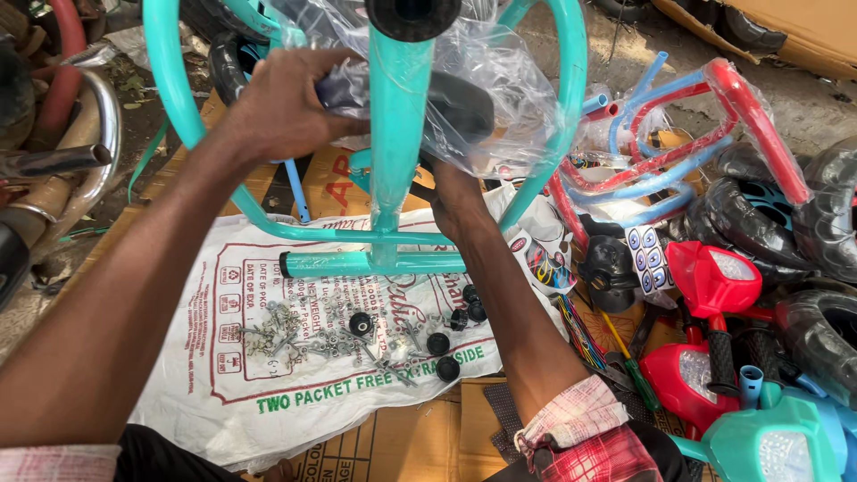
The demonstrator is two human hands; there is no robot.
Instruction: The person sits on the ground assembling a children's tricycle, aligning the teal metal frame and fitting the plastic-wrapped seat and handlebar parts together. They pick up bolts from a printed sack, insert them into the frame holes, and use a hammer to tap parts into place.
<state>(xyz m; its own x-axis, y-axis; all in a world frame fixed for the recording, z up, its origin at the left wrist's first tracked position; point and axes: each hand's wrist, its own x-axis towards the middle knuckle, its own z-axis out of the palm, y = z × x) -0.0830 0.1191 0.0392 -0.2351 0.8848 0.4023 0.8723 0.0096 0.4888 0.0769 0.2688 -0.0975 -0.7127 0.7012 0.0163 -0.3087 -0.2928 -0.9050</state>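
A teal tubular frame [397,134] of a small tricycle stands upright in front of me, partly wrapped in clear plastic [500,80]. My left hand [286,103] grips a dark plastic-covered part at the frame's upper left. My right hand [455,201] reaches up behind the central tube under a black seat-like piece [460,112]; its fingers are hidden. Below the frame, on a white printed sack [223,375], lie several screws and bolts [286,335] and black round caps [439,344].
To the right lie red and blue wrapped frames [705,116], black wheels [759,223], red toy headlight parts [714,277], a teal one [768,446] and a green-handled screwdriver [629,361]. Cardboard [393,446] lies under the sack. Chrome and red pipes [80,134] stand at left.
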